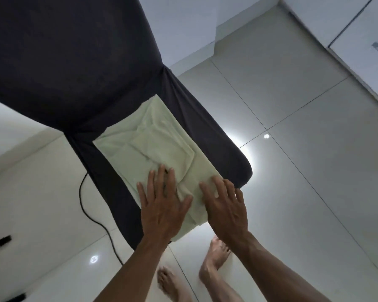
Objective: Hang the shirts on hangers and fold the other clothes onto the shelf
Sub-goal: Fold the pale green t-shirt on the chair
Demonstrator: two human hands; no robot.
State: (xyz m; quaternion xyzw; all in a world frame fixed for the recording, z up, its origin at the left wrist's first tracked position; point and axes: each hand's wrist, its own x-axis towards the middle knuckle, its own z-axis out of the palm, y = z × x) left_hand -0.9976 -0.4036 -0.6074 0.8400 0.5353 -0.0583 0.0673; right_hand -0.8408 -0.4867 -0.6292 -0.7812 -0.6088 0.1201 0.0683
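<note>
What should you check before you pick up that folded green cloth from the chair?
1. Both hands flat on the cloth: ok; left hand and right hand press its near end with straight fingers.
2. Cloth folded into a neat rectangle: ok, though some wrinkles show.
3. Cloth fully on the chair: not ok; its near corner hangs over the seat edge.
4. Cord on the floor away from the feet: ok.
5. Shelf ready: cannot tell, not in view.
</note>
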